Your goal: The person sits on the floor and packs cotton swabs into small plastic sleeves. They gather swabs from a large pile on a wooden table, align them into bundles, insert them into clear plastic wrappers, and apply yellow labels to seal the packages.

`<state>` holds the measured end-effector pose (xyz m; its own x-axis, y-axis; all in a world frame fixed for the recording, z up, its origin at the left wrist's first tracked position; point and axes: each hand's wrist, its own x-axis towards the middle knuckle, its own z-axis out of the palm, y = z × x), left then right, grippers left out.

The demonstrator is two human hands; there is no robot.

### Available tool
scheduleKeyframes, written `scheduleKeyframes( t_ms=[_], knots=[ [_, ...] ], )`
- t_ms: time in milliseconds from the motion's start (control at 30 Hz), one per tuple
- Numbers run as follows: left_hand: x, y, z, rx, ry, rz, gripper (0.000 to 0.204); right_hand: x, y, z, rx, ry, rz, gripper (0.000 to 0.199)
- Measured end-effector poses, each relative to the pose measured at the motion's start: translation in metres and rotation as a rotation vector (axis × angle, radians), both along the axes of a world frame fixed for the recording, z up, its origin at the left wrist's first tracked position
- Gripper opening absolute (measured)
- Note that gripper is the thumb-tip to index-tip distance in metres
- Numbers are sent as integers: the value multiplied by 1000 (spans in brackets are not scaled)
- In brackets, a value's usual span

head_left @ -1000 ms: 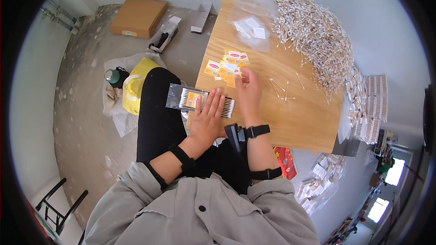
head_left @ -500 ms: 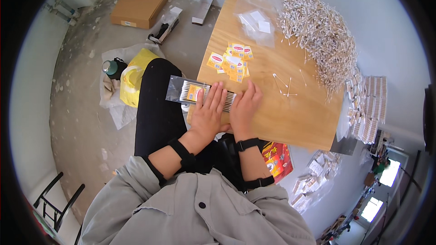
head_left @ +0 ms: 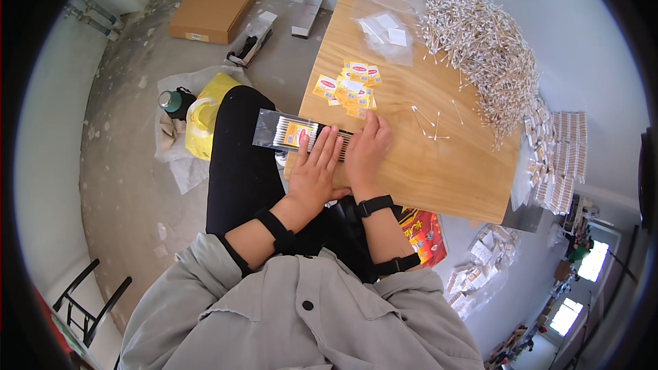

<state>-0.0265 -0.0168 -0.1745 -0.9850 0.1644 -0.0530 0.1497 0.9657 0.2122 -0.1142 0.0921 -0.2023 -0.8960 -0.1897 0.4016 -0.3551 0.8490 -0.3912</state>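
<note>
Left hand (head_left: pixel 314 171) lies flat, fingers extended, on the clear packet of cotton swabs (head_left: pixel 288 131), presumably steadying it; the packet sits at the table's (head_left: pixel 432 178) near left edge, one end overhanging. Right hand (head_left: pixel 367 154) curls at the packet's right end (whether it grips anything cannot be told). Yellow cards (head_left: pixel 351 89) lie just beyond, seemingly for easy reach.

Smooth wood table (head_left: pixel 425 171); glossy plastic pouch (head_left: pixel 265 128); paper labels (head_left: pixel 349 88)
</note>
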Motion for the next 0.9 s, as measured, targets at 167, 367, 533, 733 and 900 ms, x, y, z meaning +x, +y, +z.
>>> scheduleKeyframes(
  t_ms=[167,367,533,733,900],
  knots=[
    [0,-3,0,36,29,0,106,-3,-8,2,22,17,-2,45],
    [-3,-62,26,301,317,234,89,-4,-10,-1,47,20,-12,41],
    [-13,-116,-19,1009,226,833,51,-7,-8,-5,39,37,-12,44],
    [-20,-116,-63,1750,-135,893,26,-4,-15,-1,57,35,-31,36],
    [-25,-96,-53,1804,-65,884,26,-6,-14,-1,94,25,-57,36]
  ],
)
